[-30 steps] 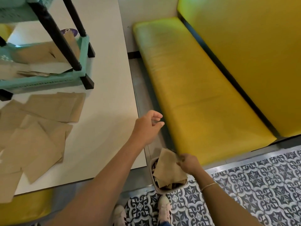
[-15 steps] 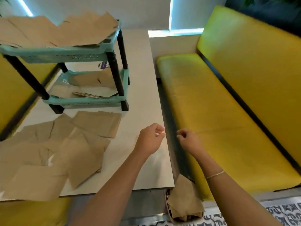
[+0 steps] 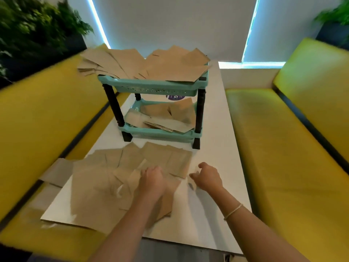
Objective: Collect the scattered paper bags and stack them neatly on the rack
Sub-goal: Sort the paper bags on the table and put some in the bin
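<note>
Head view, somewhat motion-blurred. A long white rectangular table (image 3: 213,167) ran up the centre of the frame, with yellow padded bench seats on the left (image 3: 43,118) and on the right (image 3: 279,148).

Flat brown paper bags (image 3: 105,184) lay scattered and overlapping on the near left part of the table, lower centre-left of the frame; several overhung the left edge of the table.

A two-tier rack with teal plastic shelves and black posts (image 3: 151,87) stood on the table at frame centre, just beyond the scattered bags. Its upper shelf carried a loose, fanned layer of brown paper bags (image 3: 147,65) projecting past the shelf rim on both sides. The lower shelf held more bags (image 3: 166,116), untidy and partly tilted.

The left hand (image 3: 153,180) rested on the right side of the scattered bags, back of hand up, fingers curled down onto the paper; whether it pinched a bag could not be told. The right hand (image 3: 207,176) was over bare table just right of the bags, fingers loosely curled, thumb and forefinger apart, holding nothing that could be made out. A thin bracelet (image 3: 233,211) sat on the right wrist.

Green plants (image 3: 37,29) occupied the upper left and upper right corners; blue light strips (image 3: 98,21) edged the back wall.
</note>
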### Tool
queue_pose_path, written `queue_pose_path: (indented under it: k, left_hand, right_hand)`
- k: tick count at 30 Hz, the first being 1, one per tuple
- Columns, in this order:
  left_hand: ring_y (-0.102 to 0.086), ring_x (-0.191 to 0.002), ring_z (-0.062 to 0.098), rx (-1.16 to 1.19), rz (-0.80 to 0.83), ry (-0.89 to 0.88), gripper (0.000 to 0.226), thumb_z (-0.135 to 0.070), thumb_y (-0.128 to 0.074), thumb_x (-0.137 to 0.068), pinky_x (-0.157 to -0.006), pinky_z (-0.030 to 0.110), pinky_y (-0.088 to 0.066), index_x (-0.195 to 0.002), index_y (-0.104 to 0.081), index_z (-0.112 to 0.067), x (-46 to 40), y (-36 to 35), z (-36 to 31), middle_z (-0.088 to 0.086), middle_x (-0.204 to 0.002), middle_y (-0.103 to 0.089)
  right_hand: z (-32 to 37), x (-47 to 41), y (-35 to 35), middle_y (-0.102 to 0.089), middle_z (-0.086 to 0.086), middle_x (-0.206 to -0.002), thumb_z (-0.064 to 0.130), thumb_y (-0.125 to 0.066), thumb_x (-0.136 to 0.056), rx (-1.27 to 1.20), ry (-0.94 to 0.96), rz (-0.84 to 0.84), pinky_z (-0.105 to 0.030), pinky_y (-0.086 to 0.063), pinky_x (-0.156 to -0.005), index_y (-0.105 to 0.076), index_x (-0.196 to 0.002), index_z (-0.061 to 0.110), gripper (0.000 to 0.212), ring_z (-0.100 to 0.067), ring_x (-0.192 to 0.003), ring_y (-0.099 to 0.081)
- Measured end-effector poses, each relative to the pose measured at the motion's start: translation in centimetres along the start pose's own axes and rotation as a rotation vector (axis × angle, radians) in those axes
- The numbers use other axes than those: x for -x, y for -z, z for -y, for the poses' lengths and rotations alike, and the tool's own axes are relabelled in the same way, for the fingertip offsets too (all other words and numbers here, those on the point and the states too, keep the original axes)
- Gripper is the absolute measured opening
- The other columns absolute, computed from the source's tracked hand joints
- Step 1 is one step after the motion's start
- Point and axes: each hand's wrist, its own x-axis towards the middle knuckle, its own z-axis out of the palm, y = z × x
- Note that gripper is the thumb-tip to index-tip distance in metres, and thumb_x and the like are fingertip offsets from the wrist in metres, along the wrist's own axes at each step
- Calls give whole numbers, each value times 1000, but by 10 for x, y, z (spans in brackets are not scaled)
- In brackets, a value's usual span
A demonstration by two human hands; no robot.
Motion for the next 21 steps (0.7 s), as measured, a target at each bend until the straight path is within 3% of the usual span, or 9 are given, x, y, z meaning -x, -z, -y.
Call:
queue_pose_path:
  k: [5, 12, 16, 19, 21]
  left_hand:
    - [-33, -127, 26, -131, 113, 1, 73, -30, -76, -74, -105, 37, -35, -136, -38, -24, -24, 9, 40, 2, -139, -40]
    - [-29, -129, 27, -220, 209, -51, 101, -52, -80, -60, -109, 38, -29, -141, -30, -20, -41, 13, 63, 4, -140, -37]
    - [-35, -126, 28, -126, 215, -36, 84, -34, -80, -70, -104, 38, -35, -139, -34, -21, -39, 17, 61, 8, -134, -40]
    - [-52, -108, 24, 45, 203, -80, 65, -19, -76, -73, -88, 33, -49, -132, -48, -24, -43, 23, 63, 5, -121, -54]
    - [-56, -99, 19, 142, 239, -131, 46, -18, -74, -76, -79, 27, -48, -119, -57, -18, -46, 32, 62, 1, -112, -61]
  right_hand:
    - [40, -26, -20, -48, -11, -123, 41, -57, -86, 85, 18, -60, -37, -45, -90, -46, -121, 10, 48, -28, -114, -47]
    - [62, -56, -34, -45, -9, -129, 52, -68, -75, 265, 114, -56, -38, -43, -94, -39, -133, 15, 75, -27, -118, -40]
    - [64, -61, -29, -50, -9, -121, 42, -77, -68, 191, -5, 0, -37, -47, -93, -43, -131, 17, 76, -27, -113, -48]
    - [63, -57, -24, -59, -5, -105, 23, -69, -75, 98, -3, 0, -29, -48, -77, -56, -123, 15, 50, -23, -98, -56]
    - [63, -48, -14, -57, -2, -93, 18, -63, -79, 14, 62, -28, -26, -43, -69, -63, -112, 13, 34, -21, -90, -56]
